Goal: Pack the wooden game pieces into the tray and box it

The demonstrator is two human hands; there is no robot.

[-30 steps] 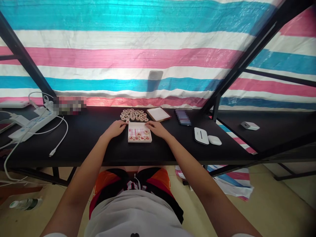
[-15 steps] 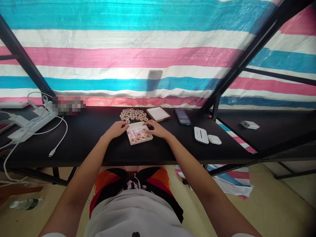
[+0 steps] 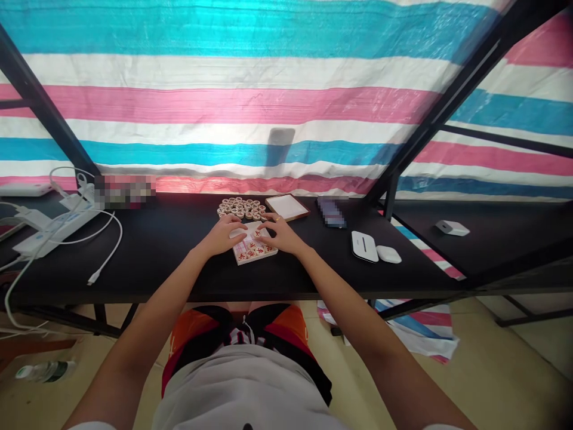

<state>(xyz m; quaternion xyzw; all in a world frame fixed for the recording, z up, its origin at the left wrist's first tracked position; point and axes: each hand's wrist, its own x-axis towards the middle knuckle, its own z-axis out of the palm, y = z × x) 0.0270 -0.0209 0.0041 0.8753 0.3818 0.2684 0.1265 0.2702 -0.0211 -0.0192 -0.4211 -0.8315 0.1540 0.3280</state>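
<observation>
A small shallow box (image 3: pixel 256 260) lies in front of me on the black table. Several round Chinese chess pieces with red characters line its near and right sides, and a pink-printed sheet shows on its floor. My right hand (image 3: pixel 283 234) reaches over the box's right side, its thumb and fingers closed around one Chinese chess piece (image 3: pixel 258 233). Over the left edge of the box is my left hand (image 3: pixel 225 235), fingers curved and thumb apart, with nothing seen in it. Just behind the hands spreads a cluster of loose pieces (image 3: pixel 239 207).
The box lid (image 3: pixel 287 206) lies behind on the right, near a blurred phone (image 3: pixel 332 212). Farther right are a white device (image 3: pixel 364 245) and a white earbud case (image 3: pixel 389 254). A power strip (image 3: pixel 58 227) with cables occupies the left. Metal frame bars flank the table.
My left hand has shifted right, from the box's far left corner to over its left part. The piece at my right hand has moved slightly left and away from me.
</observation>
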